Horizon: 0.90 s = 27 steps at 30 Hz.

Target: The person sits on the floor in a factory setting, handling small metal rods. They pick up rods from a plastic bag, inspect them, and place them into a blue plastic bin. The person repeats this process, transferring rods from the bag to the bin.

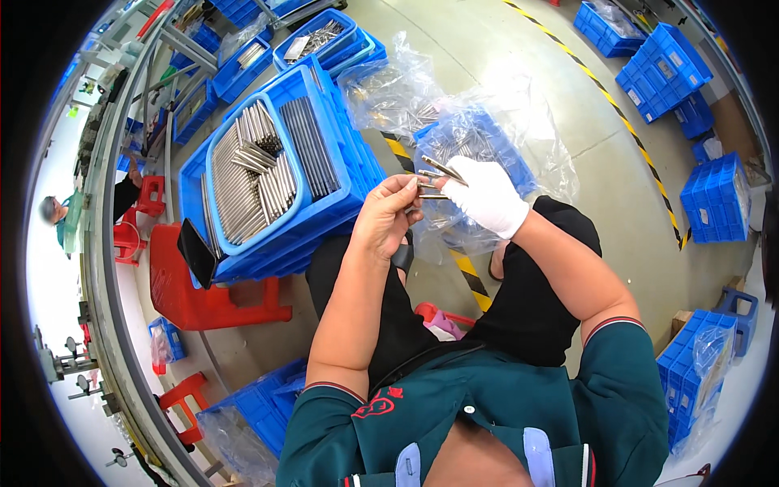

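My right hand, in a white glove, is closed round several short, slim metal rods, their ends sticking out toward the left. My bare left hand pinches the end of one of these rods, its fingertips close to the glove. Left of my hands, a light-blue tray holds rows of similar silvery rods, some lying crosswise on top. Darker rods stand in rows beside it. Beyond my hands, a blue crate lined with clear plastic holds more metal pieces.
The tray rests on stacked blue crates. A red plastic stool stands at the left by a long metal-framed bench. More blue crates line the right side. Black-and-yellow tape marks the floor. Another person is at far left.
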Available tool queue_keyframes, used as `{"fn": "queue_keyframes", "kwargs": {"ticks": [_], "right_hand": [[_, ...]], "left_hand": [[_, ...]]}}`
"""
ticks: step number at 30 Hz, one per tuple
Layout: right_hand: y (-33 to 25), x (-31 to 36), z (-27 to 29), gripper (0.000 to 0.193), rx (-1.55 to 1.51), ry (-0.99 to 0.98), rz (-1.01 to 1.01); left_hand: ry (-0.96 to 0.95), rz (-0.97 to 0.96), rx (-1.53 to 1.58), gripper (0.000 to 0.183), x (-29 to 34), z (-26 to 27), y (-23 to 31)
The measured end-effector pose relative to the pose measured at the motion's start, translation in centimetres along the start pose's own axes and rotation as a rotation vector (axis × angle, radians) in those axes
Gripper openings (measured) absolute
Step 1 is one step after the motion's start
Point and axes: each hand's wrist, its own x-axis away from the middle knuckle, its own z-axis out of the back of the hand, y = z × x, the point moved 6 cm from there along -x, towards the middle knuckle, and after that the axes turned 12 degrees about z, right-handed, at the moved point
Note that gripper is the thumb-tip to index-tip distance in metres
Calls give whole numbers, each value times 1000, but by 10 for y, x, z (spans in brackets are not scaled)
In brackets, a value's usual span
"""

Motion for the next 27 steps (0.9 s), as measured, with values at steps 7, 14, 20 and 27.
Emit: {"fn": "queue_keyframes", "kwargs": {"ticks": [7,14,20,27], "right_hand": [[3,0,0,22,-57,3,-12],[7,-4,-3,26,-111,-15,-63],[7,-2,-3,28,-117,-48,-86],[3,1,-3,27,-168,-145,-119]], "left_hand": [[109,-180,-246,17,-1,8,4],[138,-316,-409,19,12,-8,16],[215,-305,-507,20,16,-4,22],[167,-301,-423,19,18,-3,23]]}}
